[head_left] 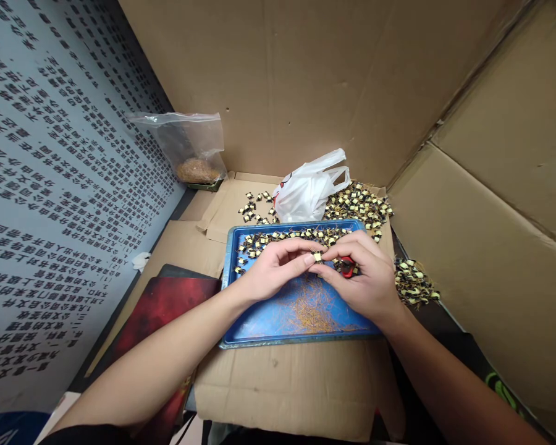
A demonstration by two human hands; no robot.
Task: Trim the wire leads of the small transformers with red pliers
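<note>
Both hands meet above a blue tray point(259, 318). My left hand point(282, 266) pinches a small yellow and black component point(317, 256) between thumb and fingertips. My right hand point(364, 272) is closed, its thumb and index finger touching the same component from the right. A red-handled tool point(347, 267) is tucked in the right palm; its other end is hidden. Similar components point(254, 246) lie along the tray's far side, and thin copper-coloured wire clippings point(312, 309) are scattered over its middle.
Behind the tray sits a white plastic bag point(303, 191), with piles of components point(361, 204) beside it and more point(414, 283) at the right. A clear bag point(197, 167) stands back left. Cardboard walls point(306, 80) enclose the back and right; a red mat point(167, 303) lies left.
</note>
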